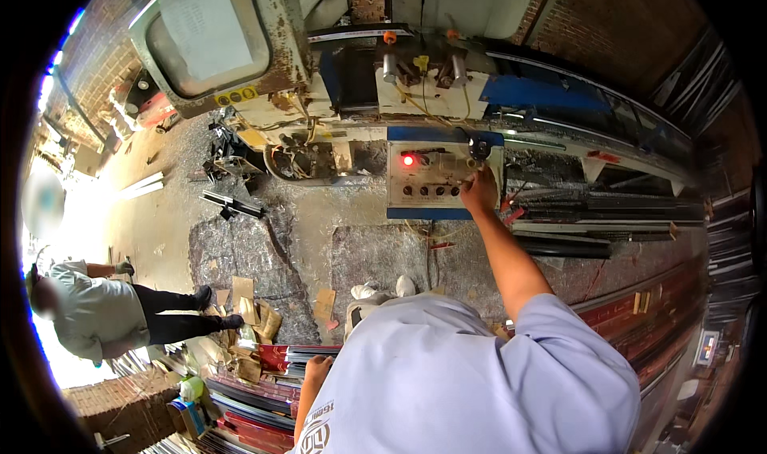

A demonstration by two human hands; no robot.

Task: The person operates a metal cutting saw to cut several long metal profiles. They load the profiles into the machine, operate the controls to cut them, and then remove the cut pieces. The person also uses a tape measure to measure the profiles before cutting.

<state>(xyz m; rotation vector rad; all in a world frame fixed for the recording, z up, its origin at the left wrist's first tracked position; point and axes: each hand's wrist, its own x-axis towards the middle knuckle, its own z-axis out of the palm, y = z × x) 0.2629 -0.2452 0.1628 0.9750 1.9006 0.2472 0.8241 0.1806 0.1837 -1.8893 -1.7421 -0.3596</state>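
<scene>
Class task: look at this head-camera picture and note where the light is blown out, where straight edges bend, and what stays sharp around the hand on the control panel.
Head view: daylight blows out the left edge beside the crouching person; the machine's long rail curves toward the dark round rim; the right hand and control panel with its glowing red lamp stay sharp; the left hand sits in shade.

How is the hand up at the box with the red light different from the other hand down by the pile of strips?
The right hand reaches far out on a straight arm and touches the grey control panel with a lit red lamp. The left hand stays low, close to the body, resting on the stack of red and dark metal strips. The right hand's fingers are on a switch; the left hand's are half hidden. Both are bare.
</scene>
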